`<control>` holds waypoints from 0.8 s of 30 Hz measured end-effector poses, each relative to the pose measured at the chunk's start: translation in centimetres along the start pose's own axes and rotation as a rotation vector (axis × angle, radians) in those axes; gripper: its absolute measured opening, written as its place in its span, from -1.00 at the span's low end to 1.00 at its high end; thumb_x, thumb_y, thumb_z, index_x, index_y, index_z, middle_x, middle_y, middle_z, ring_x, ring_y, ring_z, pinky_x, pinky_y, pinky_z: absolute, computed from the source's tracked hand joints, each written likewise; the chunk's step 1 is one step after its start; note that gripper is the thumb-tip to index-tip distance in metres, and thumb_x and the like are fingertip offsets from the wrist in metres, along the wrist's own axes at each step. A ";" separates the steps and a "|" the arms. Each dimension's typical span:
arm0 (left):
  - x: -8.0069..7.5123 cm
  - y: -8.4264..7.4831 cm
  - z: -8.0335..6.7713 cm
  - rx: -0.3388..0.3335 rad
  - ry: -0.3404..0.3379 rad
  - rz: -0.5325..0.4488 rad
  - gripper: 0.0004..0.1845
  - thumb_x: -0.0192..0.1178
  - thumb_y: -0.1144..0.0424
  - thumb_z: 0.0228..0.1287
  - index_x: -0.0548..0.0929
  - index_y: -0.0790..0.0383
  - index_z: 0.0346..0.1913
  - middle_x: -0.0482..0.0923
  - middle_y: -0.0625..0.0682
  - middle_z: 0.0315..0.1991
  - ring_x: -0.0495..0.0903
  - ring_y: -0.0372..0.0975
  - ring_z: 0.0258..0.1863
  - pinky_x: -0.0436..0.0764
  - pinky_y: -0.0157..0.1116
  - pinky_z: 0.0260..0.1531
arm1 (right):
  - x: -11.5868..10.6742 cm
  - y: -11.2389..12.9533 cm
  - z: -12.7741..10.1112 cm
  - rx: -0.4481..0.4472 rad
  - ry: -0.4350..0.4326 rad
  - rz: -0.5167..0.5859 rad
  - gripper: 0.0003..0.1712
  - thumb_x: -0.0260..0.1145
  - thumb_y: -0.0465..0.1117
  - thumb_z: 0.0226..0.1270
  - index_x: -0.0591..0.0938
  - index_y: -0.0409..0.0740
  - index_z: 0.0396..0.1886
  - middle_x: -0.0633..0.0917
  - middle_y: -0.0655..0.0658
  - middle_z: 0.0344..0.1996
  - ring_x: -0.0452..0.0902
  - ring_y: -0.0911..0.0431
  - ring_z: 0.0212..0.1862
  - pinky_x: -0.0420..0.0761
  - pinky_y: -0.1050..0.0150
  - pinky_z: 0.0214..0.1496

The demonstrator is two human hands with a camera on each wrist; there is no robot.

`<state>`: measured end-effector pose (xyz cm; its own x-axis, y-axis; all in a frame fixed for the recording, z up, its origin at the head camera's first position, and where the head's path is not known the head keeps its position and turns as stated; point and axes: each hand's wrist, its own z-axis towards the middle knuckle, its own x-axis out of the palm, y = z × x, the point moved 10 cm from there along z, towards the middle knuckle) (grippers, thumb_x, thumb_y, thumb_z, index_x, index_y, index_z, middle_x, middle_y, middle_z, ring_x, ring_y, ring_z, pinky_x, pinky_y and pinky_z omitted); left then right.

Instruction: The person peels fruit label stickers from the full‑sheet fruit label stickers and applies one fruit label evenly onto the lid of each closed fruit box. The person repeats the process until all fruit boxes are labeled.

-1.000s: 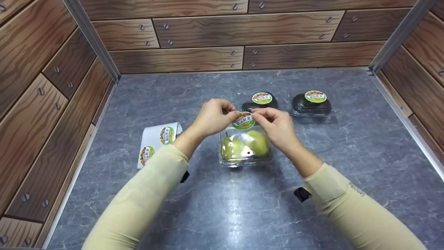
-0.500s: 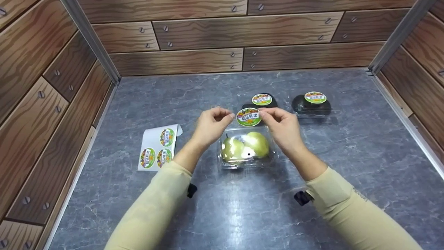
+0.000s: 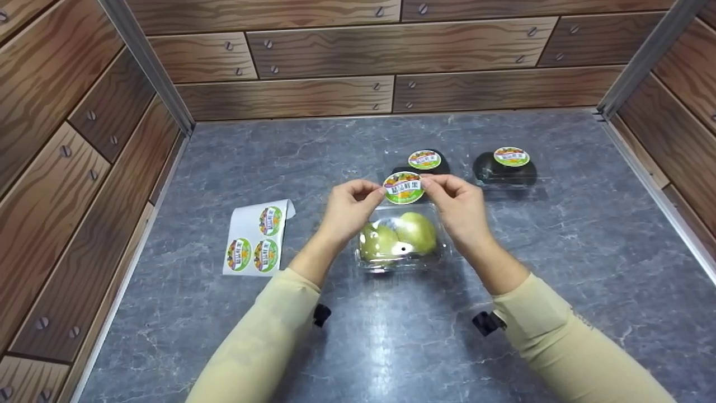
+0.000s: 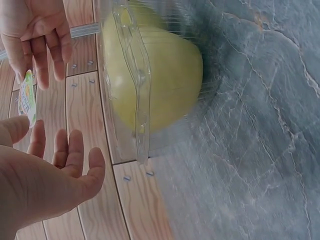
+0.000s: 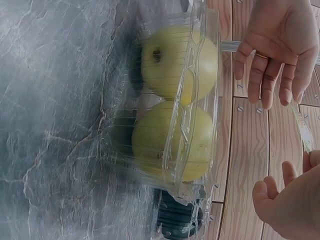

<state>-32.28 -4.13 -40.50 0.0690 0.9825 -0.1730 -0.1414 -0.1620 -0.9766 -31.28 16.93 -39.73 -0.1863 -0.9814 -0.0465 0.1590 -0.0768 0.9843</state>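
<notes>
A round fruit sticker (image 3: 404, 188), with a green lower edge and a white band of lettering, is stretched between both hands. The left hand (image 3: 349, 210) pinches its left edge between thumb and index finger, and the right hand (image 3: 461, 211) pinches its right edge. Just below the sticker, a lidded clear plastic clamshell box (image 3: 386, 267) stands on the table with two green pears (image 3: 418, 232) inside. From the left wrist, the sticker (image 4: 27, 98) shows nearly edge-on, held above the level of the box.
On the left lies a white sticker sheet (image 3: 241, 221), one corner curled, bearing several similar stickers. Behind the pears stand two clear boxes of dark fruit (image 3: 439, 162) (image 3: 492, 170), each with a sticker on top. Wood-patterned walls (image 3: 313, 98) enclose the grey table.
The left hand came off the sticker's left edge, then moved back in and took hold of it again. The sticker has shifted slightly right, and its face now shows more fully.
</notes>
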 end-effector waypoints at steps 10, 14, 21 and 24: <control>-0.2 -0.2 -0.4 0.042 -0.058 0.039 -0.87 0.37 0.32 0.38 0.77 0.35 -0.29 0.71 0.00 -0.34 0.63 -0.24 -0.26 0.61 -0.34 -0.17 | -0.3 -0.1 -0.6 -0.056 -0.055 -0.087 -0.80 0.44 -0.31 0.46 0.80 -0.43 -0.18 0.83 -0.26 -0.05 0.70 0.26 -0.17 0.63 0.44 -0.07; -0.4 -0.5 -0.9 0.074 -0.104 0.137 -0.87 0.36 0.28 0.35 0.78 0.27 -0.33 0.75 0.06 -0.18 0.68 -0.11 -0.06 0.61 -0.19 0.06 | -0.3 -0.1 -1.0 -0.104 -0.084 -0.163 -0.85 0.47 -0.31 0.41 0.82 -0.39 -0.24 0.82 -0.30 -0.04 0.72 0.17 -0.16 0.62 0.44 -0.09; -0.3 -0.5 -2.0 0.070 -0.162 0.265 -0.85 0.38 0.24 0.29 0.73 0.16 -0.43 0.67 0.17 0.19 0.59 0.06 0.27 0.44 0.02 0.38 | -0.1 0.6 -2.1 -0.198 -0.112 -0.317 -0.87 0.53 -0.29 0.34 0.83 -0.31 -0.34 0.82 -0.28 -0.03 0.72 -0.14 0.16 0.55 0.03 0.36; -0.2 -0.1 -2.4 0.044 -0.161 0.292 -0.85 0.38 0.22 0.30 0.72 0.13 -0.43 0.61 0.20 0.30 0.54 0.12 0.34 0.40 0.09 0.41 | 0.0 0.8 -2.6 -0.222 -0.113 -0.372 -0.87 0.54 -0.28 0.33 0.83 -0.30 -0.35 0.81 -0.29 0.01 0.68 -0.18 0.22 0.48 -0.06 0.42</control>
<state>-29.88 -4.48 -40.64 -0.1371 0.8976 -0.4189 -0.1752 -0.4382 -0.8816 -28.64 16.43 -39.40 -0.3728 -0.8555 -0.3593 0.2636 -0.4689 0.8430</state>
